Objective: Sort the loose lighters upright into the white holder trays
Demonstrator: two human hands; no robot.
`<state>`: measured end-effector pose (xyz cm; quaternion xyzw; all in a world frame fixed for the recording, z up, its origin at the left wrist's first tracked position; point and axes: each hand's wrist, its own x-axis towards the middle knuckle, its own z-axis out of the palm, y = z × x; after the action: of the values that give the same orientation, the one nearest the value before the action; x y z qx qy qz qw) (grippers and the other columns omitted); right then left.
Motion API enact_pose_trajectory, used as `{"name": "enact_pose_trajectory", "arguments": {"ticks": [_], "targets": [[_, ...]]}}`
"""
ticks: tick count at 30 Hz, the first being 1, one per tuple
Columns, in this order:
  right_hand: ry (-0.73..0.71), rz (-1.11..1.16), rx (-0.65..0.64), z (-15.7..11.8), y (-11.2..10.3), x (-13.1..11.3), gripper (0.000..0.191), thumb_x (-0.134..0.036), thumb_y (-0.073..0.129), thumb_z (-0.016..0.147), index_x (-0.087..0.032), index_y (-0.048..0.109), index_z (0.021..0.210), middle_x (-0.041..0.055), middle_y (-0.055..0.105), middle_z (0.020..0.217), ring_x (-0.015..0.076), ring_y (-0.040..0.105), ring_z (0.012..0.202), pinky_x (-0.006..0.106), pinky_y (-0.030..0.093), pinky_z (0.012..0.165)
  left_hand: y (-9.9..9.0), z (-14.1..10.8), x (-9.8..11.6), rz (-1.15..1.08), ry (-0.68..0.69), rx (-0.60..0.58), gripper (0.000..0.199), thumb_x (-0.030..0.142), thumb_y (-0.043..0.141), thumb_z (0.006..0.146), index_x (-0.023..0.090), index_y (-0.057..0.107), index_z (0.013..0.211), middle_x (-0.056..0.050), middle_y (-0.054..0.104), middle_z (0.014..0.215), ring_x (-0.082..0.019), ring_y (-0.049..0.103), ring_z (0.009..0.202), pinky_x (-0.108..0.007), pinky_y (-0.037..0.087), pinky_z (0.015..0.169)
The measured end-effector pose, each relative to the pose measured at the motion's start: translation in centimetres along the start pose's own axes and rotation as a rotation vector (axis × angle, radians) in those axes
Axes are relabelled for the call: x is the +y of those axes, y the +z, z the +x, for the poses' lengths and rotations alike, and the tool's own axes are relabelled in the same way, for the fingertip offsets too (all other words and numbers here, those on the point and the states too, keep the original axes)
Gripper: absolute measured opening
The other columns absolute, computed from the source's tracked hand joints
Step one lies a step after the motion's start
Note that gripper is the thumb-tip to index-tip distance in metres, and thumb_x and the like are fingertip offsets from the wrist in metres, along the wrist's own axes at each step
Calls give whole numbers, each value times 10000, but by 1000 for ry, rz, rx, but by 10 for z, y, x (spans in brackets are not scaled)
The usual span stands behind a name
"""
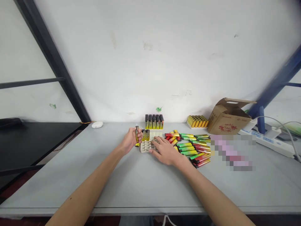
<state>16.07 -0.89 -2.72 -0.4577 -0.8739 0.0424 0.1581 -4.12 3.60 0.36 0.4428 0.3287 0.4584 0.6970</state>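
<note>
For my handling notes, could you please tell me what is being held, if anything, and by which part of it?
The left grip holds a lighter by its body; the right grip lies over the pale tray, any hold there unclear.

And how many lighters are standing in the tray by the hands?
2 lighters, side by side at the back left of the tray, next to the left hand. More may be hidden.

Two hands (130, 140) (166, 151), one cardboard box (225, 121)
</note>
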Motion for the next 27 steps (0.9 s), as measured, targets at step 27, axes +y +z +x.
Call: {"name": "enact_pose_trajectory", "arguments": {"ticks": [27], "targets": [[15, -25, -25, 1, 3, 1, 486, -455, 320, 987, -153, 512, 1316, 163, 464, 1393, 290, 340, 1370, 464, 324, 1104, -8, -12, 17, -201, 204, -101, 196, 358, 416, 842, 189, 515, 840, -37, 506, 741, -163, 497, 603, -295, 459, 575]]}}
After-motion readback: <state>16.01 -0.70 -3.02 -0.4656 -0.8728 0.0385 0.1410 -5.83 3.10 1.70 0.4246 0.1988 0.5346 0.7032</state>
